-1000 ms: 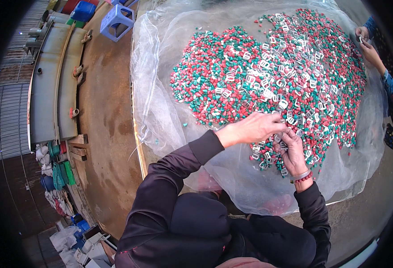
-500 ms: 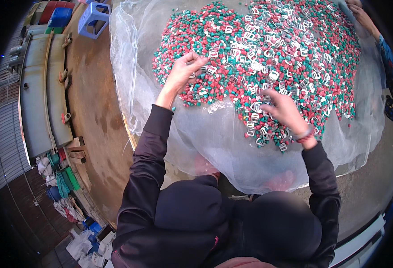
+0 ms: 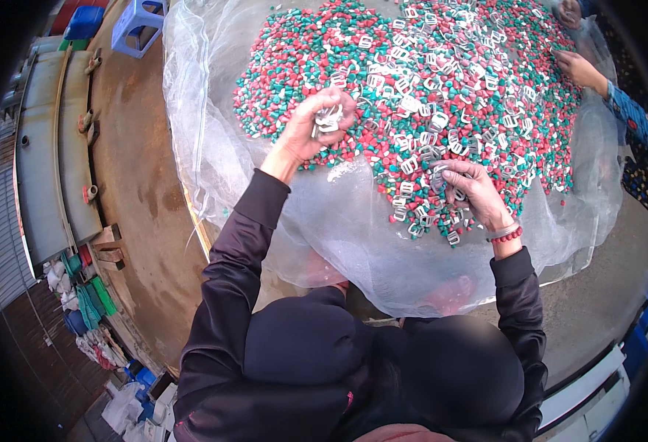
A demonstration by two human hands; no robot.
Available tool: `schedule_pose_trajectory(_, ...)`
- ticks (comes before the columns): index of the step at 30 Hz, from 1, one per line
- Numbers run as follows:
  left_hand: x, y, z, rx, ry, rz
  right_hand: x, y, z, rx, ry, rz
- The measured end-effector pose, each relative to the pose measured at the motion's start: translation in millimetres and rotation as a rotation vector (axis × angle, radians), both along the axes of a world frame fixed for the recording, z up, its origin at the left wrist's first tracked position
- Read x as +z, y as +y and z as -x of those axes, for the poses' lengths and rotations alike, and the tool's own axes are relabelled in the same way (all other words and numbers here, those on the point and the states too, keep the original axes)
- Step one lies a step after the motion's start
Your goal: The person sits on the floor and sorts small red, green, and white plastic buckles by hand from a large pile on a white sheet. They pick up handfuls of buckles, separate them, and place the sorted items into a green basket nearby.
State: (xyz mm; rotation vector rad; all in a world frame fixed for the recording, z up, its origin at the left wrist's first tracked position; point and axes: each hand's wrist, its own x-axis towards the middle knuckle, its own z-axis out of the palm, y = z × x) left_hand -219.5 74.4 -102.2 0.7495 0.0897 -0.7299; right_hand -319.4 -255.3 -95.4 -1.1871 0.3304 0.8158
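Clear sheet [image 3: 213, 147] bears clips; left hand [image 3: 317, 125] lifts clips [image 3: 329, 118], orientation seemingly mixed

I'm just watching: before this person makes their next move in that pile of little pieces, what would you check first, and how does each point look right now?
1. Left hand closed on white buckle pieces: ok.
2. Right hand gripping pieces at the pile's near edge: ok.
3. Exact count in either hand: cannot tell.
4. Clear plastic sheet lying under the red and green bits: ok.
5. Another person's hand kept apart, at the far right: ok.
6. Separate container for sorted pieces: cannot tell.
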Motion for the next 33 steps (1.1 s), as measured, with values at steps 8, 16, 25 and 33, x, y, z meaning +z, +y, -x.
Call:
schedule_pose_trajectory(8, 9.8, -81.3, 42.8, -0.286, 0.099, -0.344, 6.4, 29.2, -3.4, -0.151, -0.213, 0.217)
schedule_pose_trajectory(16, 2.0, -95.6, 49.9, -0.505, -0.248, -0.506, 32.1, 27.0, -2.5, -0.016, -0.281, 0.159)
schedule_pose_trajectory(25, 6.2, -96.1, 46.3, -0.168, -0.827, -0.865, 17.9, 24.9, -1.1, -0.302, 0.09, -0.182)
schedule_pose_trajectory(33, 1.6, -98.3, 50.5, -0.192, -0.556, -0.537, 14.6, 27.8, 0.1, -0.351, 0.206, -0.356)
